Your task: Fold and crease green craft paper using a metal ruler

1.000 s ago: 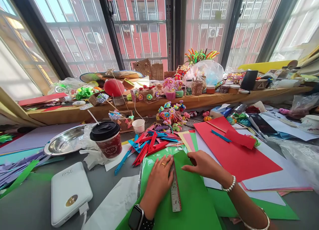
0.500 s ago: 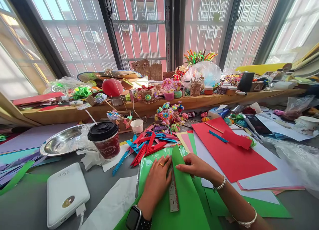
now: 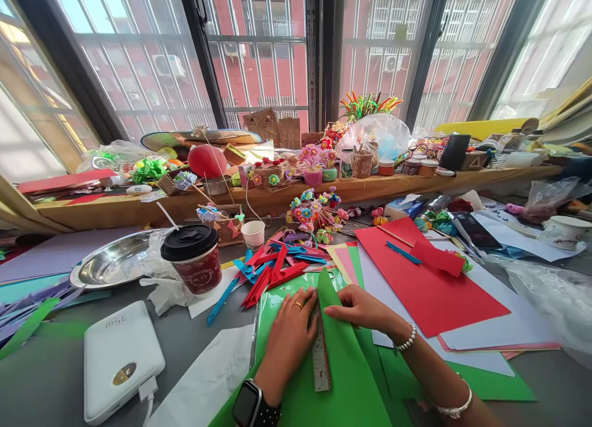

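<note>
Left hand (image 3: pixel 292 322) flat, fingers loosely spread against ruler (image 3: pixel 321 359), seemingly pinning it; right hand (image 3: pixel 363 307) pinches raised green paper (image 3: pixel 349 362) just beside those fingers, apparently bending it.

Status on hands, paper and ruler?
Left hand flat, holding down ruler. Right hand pinching green paper, raised beside it. Strips lie beyond, off the ruler.

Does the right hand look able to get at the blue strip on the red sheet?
Probably yes: the blue strip lies uncovered on the red sheet near the right hand. That hand is holding the green paper, so it would likely need to let go first.
</note>
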`<state>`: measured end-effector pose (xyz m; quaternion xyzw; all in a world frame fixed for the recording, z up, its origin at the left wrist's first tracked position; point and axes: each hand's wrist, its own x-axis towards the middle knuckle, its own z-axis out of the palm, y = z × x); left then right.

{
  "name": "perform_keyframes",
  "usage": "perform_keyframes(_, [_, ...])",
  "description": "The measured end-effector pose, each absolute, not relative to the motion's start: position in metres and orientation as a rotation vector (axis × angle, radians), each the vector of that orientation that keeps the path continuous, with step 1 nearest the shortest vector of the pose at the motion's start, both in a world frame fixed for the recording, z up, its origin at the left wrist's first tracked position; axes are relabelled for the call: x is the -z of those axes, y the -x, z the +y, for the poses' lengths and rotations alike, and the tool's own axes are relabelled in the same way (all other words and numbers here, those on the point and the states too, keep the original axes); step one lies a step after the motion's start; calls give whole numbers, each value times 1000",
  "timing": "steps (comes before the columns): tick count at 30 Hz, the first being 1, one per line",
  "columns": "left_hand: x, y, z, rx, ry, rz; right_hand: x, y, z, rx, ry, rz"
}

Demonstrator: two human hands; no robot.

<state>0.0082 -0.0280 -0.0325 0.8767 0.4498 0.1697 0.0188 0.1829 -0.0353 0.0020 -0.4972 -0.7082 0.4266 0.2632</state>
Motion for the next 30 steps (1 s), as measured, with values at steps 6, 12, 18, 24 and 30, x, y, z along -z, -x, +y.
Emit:
perform_keyframes(6, [33, -8, -28, -530, -2730, 1397, -3, -182, -35, -1187, 1329, -1904])
perform_keyframes(12, [34, -8, -28, -564, -2726, 1403, -4, -181, -36, -1171, 1331, -1915])
perform_keyframes(18, [34, -8, -29, -579, -2735, 1393, -2, -181, -35, -1145, 1321, -1928])
perform_keyframes(24, [33, -8, -29, -537, -2730, 1399, 0, -178, -35, -1111, 1317, -1916])
perform_keyframes(30, [32, -9, -29, -557, -2704, 1412, 2, -174, -36, -1110, 1275, -1929])
